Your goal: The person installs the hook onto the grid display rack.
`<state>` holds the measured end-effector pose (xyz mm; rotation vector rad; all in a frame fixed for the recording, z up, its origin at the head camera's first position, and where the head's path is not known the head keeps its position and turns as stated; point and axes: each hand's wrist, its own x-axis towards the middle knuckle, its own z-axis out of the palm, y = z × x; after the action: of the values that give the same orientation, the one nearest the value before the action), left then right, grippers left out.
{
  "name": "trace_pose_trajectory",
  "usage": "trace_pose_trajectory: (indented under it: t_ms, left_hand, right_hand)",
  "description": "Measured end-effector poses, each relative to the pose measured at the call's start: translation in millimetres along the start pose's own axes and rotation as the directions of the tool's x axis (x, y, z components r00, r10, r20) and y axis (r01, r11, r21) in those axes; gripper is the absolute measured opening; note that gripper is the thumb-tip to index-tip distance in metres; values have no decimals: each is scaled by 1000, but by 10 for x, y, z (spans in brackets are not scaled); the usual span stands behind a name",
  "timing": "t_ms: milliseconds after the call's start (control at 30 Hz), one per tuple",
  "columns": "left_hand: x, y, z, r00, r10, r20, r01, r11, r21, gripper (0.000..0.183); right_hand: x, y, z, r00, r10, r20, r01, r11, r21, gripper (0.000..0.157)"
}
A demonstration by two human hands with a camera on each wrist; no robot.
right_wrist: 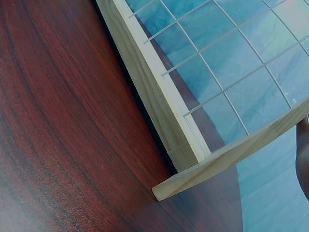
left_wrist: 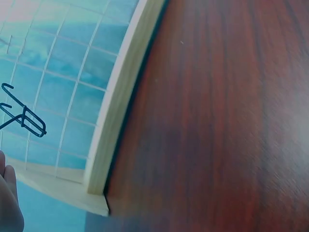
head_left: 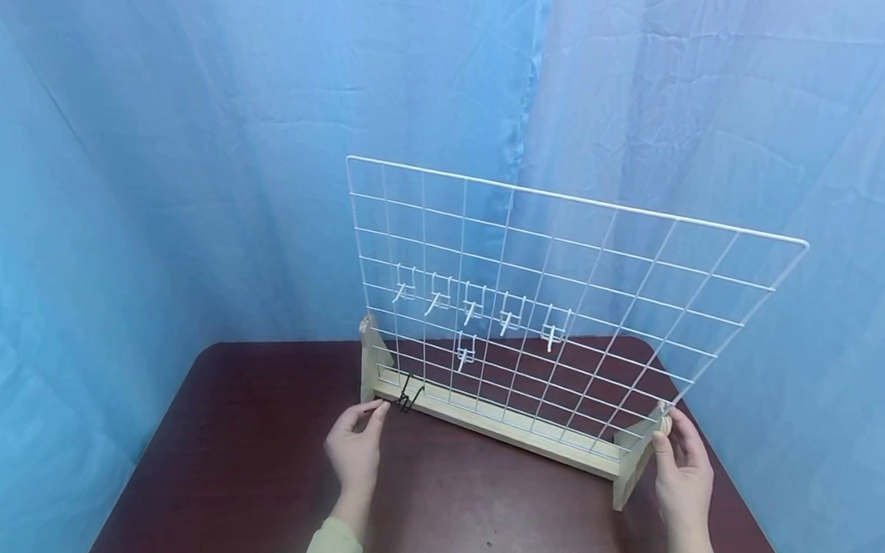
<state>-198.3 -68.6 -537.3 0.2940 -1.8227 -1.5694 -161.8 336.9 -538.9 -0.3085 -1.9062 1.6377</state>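
Note:
In the head view, a white wire grid panel (head_left: 577, 199) stands in a wooden base with a long rail (head_left: 505, 428) and upright end pieces. Several white hooks (head_left: 510, 320) hang on it, most in one row and one lower down. My left hand (head_left: 354, 451) pinches a black wire hook (head_left: 406, 401) by its prong, in front of the panel's lower left. The left wrist view shows that hook (left_wrist: 34, 123) with its two curved ends toward the grid. My right hand (head_left: 685, 485) grips the top of the right wooden end piece (head_left: 634, 458), thumb in front.
The stand sits on a dark red-brown wooden table (head_left: 254, 434) with rounded back corners. Blue cloth curtains (head_left: 270, 134) hang behind and on both sides. The left wooden end piece (head_left: 369, 360) rises close behind the left hand.

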Motion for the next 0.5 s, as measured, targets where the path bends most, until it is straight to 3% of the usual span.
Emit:
trace_pose_trajectory:
  t_ms: [500]
  left_hand:
    - [94,311,274,998,65,-18,-66,992,-104,13]
  right_hand:
    - [-11,-21,0,1000,-6,0,6,1000,-20,43]
